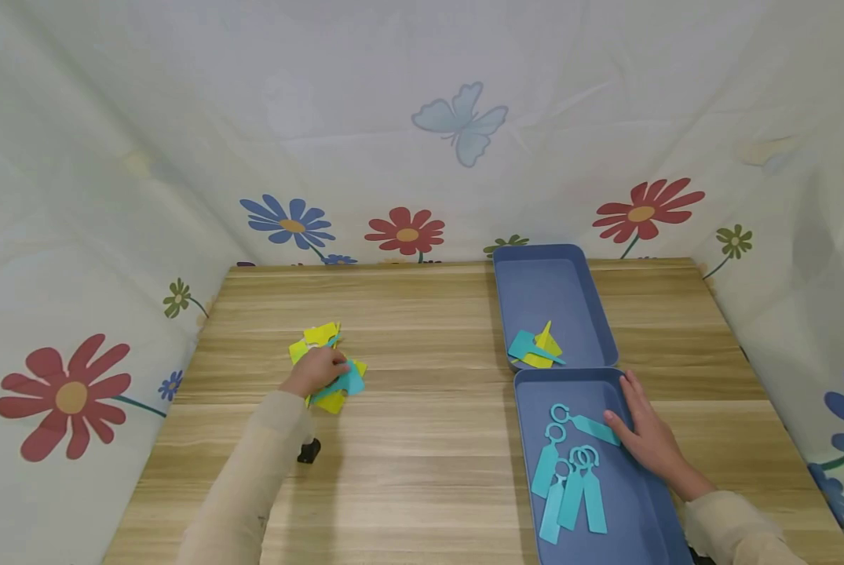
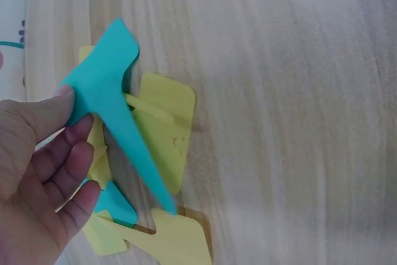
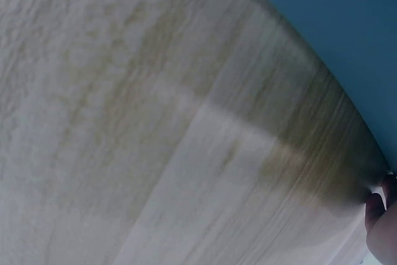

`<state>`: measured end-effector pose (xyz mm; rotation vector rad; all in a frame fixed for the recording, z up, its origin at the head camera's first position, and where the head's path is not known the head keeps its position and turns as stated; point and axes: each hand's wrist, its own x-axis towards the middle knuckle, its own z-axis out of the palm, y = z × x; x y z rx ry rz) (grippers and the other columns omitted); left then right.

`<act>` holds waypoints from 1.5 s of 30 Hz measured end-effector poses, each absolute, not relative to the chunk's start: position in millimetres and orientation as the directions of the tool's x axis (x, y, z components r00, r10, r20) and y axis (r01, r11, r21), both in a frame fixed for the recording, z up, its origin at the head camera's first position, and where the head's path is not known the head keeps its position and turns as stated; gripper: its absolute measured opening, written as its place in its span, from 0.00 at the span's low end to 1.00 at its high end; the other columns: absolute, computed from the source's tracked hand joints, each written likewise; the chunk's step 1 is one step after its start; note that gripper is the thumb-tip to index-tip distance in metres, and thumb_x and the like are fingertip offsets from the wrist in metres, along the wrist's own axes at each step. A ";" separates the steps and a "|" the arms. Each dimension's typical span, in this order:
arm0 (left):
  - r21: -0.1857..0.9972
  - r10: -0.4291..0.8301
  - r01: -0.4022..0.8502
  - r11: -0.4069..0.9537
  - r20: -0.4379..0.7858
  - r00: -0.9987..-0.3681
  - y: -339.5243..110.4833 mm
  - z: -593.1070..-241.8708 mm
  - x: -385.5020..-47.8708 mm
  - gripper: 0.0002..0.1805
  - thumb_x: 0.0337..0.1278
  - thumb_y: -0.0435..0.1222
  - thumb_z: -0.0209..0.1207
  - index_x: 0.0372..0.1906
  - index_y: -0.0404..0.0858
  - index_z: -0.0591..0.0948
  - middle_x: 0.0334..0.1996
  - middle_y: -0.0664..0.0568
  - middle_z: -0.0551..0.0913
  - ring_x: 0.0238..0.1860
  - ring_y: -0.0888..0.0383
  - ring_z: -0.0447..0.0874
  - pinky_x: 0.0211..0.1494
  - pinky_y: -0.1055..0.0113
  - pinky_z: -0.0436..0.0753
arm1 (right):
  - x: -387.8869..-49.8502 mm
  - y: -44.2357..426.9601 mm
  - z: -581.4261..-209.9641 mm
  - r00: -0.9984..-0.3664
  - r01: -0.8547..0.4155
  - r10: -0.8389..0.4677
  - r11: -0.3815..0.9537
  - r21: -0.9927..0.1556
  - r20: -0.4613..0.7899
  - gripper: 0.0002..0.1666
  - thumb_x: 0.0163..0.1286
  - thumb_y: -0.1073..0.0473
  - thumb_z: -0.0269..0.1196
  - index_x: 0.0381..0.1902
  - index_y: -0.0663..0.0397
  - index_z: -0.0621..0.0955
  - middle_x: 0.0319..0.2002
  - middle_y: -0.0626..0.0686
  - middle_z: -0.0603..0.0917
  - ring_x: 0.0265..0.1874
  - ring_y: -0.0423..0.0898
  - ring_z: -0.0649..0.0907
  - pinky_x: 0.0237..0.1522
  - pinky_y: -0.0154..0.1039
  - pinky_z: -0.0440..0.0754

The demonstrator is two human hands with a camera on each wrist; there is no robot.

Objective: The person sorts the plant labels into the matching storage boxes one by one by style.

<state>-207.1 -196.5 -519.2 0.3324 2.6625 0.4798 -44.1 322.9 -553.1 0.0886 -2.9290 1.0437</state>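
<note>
My left hand pinches a teal T-shaped plant label by one end of its head, thumb on top, its pointed stem slanting down. Beneath it, a loose pile of yellow plant labels lies on the table, with another teal label among them. My right hand rests on the right rim of the near blue tray, fingers extended and thumb over the inside. Several teal ring-topped tags lie in that tray. The right wrist view shows only fingertips at the tray's edge.
A second blue tray stands directly behind the near one, holding yellow labels and a teal label. The wood-grain table stretches between the pile and the trays. A flower-printed white curtain borders the table's back and sides.
</note>
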 end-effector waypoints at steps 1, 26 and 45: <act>0.396 0.299 0.143 0.907 -0.367 -0.881 -196.9 -518.6 -207.3 0.12 0.57 0.39 0.53 0.36 0.35 0.81 0.25 0.50 0.80 0.23 0.60 0.69 0.28 0.70 0.70 | -44.1 322.9 -553.3 -0.998 -0.064 -0.043 0.774 -0.631 0.048 0.43 0.64 0.52 0.54 0.68 0.58 0.46 0.69 0.61 0.44 0.64 0.66 0.53 0.49 0.68 0.58; 0.718 0.419 -0.227 0.658 -0.600 -0.682 -171.5 -505.2 -210.2 0.17 0.58 0.33 0.52 0.50 0.29 0.73 0.29 0.48 0.83 0.27 0.60 0.80 0.39 0.63 0.80 | -44.0 323.0 -553.6 -0.997 -0.069 -0.043 0.777 -0.626 0.058 0.42 0.64 0.52 0.54 0.68 0.59 0.47 0.68 0.62 0.45 0.64 0.66 0.53 0.49 0.68 0.58; 0.842 0.495 -0.296 0.451 -0.512 -0.702 -112.0 -502.8 -213.8 0.13 0.58 0.37 0.52 0.44 0.33 0.71 0.28 0.49 0.83 0.27 0.62 0.82 0.48 0.52 0.77 | -44.9 323.2 -555.9 -0.997 -0.071 -0.044 0.772 -0.631 0.059 0.42 0.64 0.52 0.54 0.68 0.60 0.47 0.69 0.62 0.44 0.65 0.65 0.51 0.50 0.68 0.57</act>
